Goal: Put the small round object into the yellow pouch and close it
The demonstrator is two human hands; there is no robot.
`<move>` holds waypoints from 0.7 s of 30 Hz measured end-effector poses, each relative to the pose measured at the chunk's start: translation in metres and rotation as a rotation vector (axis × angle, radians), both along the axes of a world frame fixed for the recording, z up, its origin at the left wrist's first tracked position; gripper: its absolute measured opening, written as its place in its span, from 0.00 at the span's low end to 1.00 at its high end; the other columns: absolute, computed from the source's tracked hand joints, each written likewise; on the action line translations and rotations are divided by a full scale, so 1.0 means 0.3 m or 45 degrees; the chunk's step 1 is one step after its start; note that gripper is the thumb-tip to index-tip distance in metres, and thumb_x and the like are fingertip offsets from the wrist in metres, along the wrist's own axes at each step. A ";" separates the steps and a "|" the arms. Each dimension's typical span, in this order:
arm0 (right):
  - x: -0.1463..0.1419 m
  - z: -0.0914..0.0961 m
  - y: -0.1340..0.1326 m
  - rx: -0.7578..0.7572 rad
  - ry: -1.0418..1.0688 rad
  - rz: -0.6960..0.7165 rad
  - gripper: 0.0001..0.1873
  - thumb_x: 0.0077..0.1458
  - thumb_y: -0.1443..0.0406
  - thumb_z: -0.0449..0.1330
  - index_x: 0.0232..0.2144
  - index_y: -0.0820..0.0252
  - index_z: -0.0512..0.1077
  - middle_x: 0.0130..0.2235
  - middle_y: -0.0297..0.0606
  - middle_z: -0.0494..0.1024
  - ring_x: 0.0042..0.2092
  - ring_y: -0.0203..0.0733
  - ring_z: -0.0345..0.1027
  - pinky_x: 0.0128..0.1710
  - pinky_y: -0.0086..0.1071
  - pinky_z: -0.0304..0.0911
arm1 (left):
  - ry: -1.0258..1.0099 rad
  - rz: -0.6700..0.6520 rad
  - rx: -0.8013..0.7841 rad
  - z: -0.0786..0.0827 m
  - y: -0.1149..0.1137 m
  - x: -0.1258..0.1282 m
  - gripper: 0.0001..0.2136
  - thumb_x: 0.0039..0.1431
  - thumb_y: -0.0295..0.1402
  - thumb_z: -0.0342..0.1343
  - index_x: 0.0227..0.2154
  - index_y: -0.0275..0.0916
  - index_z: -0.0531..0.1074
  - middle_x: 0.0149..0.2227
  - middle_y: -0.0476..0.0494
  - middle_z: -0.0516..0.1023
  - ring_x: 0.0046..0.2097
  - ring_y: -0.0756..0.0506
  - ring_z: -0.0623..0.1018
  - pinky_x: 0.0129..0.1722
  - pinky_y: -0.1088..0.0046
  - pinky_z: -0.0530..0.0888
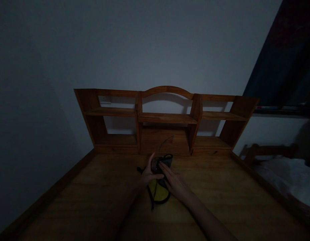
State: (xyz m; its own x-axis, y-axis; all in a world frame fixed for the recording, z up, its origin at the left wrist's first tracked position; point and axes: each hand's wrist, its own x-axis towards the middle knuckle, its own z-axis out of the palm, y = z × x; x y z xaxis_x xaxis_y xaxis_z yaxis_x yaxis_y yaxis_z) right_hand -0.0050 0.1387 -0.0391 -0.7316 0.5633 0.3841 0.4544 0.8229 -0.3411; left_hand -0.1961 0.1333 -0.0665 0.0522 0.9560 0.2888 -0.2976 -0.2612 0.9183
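A small yellow pouch [160,194] with black trim and a grey-black top [167,160] lies on the wooden desk [220,201], near the middle. My left hand [148,174] rests at its left side, thumb and forefinger curled round the dark top part. Over the pouch from the right lies my right hand [173,182], its fingers stretched flat and the fingertips at the dark top. A thin cord [166,140] rises from the pouch toward the shelf. The room is very dim, so details of the pouch are hard to see.
A wooden hutch [167,117] with several open shelves stands at the back of the desk against a pale wall. To the right, beyond the desk edge, are a wooden chair back [267,150] and white bedding [287,177]. A dark curtain [282,60] hangs upper right.
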 end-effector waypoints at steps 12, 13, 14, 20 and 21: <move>0.006 0.016 0.002 0.077 -0.061 -0.041 0.45 0.50 0.78 0.49 0.68 0.51 0.45 0.68 0.35 0.53 0.61 0.46 0.60 0.58 0.41 0.62 | -0.097 -0.107 -0.052 0.021 -0.005 0.003 0.45 0.34 0.31 0.74 0.59 0.48 0.62 0.59 0.40 0.68 0.62 0.36 0.65 0.62 0.55 0.61; 0.005 0.016 0.002 0.083 -0.067 -0.048 0.45 0.49 0.78 0.49 0.68 0.51 0.46 0.67 0.35 0.53 0.61 0.46 0.60 0.57 0.41 0.62 | -0.135 -0.108 -0.124 0.028 -0.009 0.007 0.40 0.39 0.36 0.72 0.58 0.48 0.64 0.59 0.40 0.68 0.61 0.36 0.67 0.61 0.55 0.62; 0.004 0.017 0.003 0.090 -0.071 -0.050 0.44 0.49 0.78 0.49 0.67 0.51 0.47 0.67 0.35 0.54 0.60 0.46 0.61 0.57 0.41 0.62 | -0.171 -0.105 -0.195 0.032 -0.011 0.011 0.35 0.44 0.42 0.69 0.57 0.48 0.65 0.58 0.40 0.69 0.60 0.36 0.68 0.59 0.55 0.64; -0.005 0.016 0.004 0.081 -0.053 -0.017 0.40 0.51 0.78 0.49 0.66 0.52 0.52 0.65 0.37 0.60 0.59 0.45 0.62 0.57 0.38 0.63 | -0.230 0.010 -0.405 -0.006 0.012 0.016 0.26 0.49 0.50 0.63 0.48 0.39 0.73 0.49 0.35 0.76 0.52 0.37 0.75 0.51 0.59 0.71; -0.005 0.015 0.004 0.072 -0.049 -0.010 0.40 0.52 0.78 0.49 0.66 0.53 0.53 0.64 0.38 0.61 0.59 0.45 0.63 0.56 0.38 0.63 | -0.231 0.028 -0.422 -0.015 0.015 0.015 0.26 0.48 0.49 0.64 0.47 0.38 0.73 0.47 0.35 0.77 0.51 0.38 0.76 0.50 0.60 0.72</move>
State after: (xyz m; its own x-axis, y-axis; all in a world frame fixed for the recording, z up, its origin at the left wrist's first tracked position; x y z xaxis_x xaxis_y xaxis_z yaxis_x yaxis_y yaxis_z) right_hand -0.0066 0.1398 -0.0346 -0.7421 0.5474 0.3869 0.4729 0.8366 -0.2765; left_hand -0.1915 0.1378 -0.0712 0.0068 0.9994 -0.0337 -0.4606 0.0330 0.8870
